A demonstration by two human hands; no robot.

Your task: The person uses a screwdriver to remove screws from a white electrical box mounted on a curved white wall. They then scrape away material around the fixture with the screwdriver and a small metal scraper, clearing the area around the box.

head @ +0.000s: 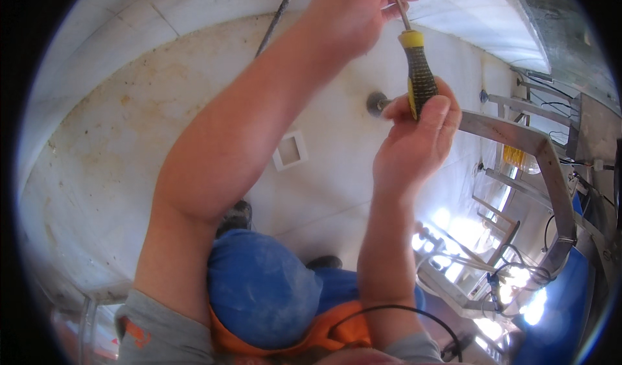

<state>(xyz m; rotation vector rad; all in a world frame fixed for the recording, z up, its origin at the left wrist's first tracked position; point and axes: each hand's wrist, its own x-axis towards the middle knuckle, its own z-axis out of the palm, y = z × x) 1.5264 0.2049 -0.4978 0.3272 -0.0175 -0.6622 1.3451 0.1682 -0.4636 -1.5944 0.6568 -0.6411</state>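
Observation:
My right hand (423, 126) is closed around the lower end of a screwdriver's handle (419, 73), black and yellow with a ribbed grip. The metal shaft rises from the handle toward the top edge of the view, where its tip is out of sight. Beside the shaft is my left hand (369, 5), raised, its fingers partly spread and partly cut off by the top edge. Whether those fingers hold anything cannot be told. A dark cable (278, 22) passes behind my left forearm.
A metal frame (505, 131) with bent legs stands at the right, with loose cables (522, 267) and a clear container of yellow liquid (520, 160) near it. A square white frame (302, 146) lies on the stained, pale floor. Tiled wall (131, 5) curves along the top left.

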